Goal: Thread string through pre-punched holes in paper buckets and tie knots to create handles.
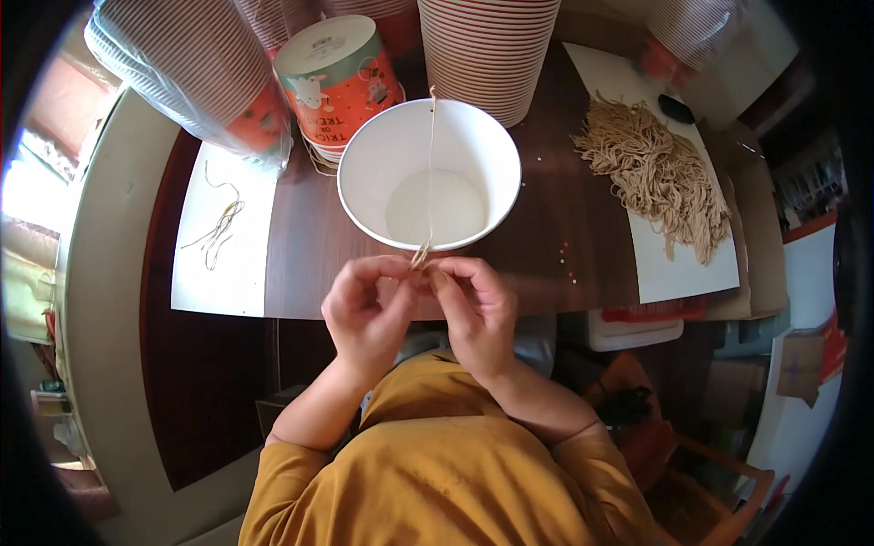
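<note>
A white paper bucket [369,177] stands at the table's front edge, its open mouth tilted toward me. A tan cord [431,173] runs from a hole in its far rim across the mouth to the near rim. There my left hand [369,305] and my right hand [475,314] meet, both with fingertips pinched on the bunched cord just outside the rim. My fingers hide part of the cord, so I cannot tell whether it is knotted.
Stacked buckets [487,55] rise behind, beside an upside-down orange printed bucket [337,86] and plastic-wrapped buckets [196,73]. A heap of tan cords [651,173] covers part of a white sheet [683,278] at right. Loose cords [218,227] lie on another white sheet [218,287] at left.
</note>
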Available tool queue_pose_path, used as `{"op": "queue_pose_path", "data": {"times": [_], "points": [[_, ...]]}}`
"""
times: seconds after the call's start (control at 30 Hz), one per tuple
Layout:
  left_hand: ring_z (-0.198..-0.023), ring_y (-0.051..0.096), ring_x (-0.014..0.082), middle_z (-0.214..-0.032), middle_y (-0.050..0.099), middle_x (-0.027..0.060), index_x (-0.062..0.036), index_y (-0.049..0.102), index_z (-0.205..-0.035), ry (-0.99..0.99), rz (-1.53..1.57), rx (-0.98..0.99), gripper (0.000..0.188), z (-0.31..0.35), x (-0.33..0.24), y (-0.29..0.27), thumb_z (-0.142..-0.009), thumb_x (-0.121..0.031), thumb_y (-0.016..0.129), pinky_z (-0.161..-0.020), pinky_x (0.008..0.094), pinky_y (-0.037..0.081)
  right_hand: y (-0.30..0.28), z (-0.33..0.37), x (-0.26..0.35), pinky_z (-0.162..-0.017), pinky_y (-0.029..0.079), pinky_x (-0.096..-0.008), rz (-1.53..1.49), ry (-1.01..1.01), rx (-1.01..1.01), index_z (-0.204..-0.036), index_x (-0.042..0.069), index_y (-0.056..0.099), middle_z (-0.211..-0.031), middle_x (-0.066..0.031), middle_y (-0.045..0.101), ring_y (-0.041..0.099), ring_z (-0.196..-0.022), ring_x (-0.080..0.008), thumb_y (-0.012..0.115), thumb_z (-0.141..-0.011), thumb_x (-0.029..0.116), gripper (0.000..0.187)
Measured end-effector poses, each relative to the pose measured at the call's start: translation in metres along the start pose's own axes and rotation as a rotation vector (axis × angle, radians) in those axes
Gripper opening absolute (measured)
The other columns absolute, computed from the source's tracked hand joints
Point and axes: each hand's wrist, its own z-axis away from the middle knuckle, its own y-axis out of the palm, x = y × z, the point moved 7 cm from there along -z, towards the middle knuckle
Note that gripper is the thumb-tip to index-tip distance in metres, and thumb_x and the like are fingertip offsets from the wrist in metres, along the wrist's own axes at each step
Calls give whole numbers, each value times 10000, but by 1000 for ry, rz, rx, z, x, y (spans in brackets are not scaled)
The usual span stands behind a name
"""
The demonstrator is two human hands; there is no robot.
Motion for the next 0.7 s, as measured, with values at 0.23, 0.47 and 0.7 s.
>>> {"op": "queue_pose_path", "data": {"times": [0.23, 0.47, 0.7], "points": [[-833, 675, 194, -951, 685, 121, -39, 545, -955, -393, 616, 72, 136, 1, 26, 10, -897, 54, 626, -760, 302, 554, -4, -6, 1, -673, 540, -301, 261, -140, 44, -1047, 5, 648, -860, -103, 702, 687, -759, -183, 630, -892, -18, 158], [-813, 675, 177, -926, 684, 112, -37, 545, -943, -503, 698, 31, 142, 3, 28, 8, -893, 62, 633, -768, 312, 568, 8, -9, 30, -679, 532, -422, 763, -483, 151, -1067, 25, 664, -883, -127, 676, 652, -764, -344, 640, -801, -16, 270], [-824, 679, 169, -928, 685, 116, -7, 549, -976, -409, 619, 111, 150, 0, 27, 2, -884, 49, 654, -775, 287, 569, 9, -17, 30, -795, 542, -402, 416, -296, 328, -1076, -13, 671, -997, -164, 691, 674, -891, -328, 623, -852, 23, 231]]}}
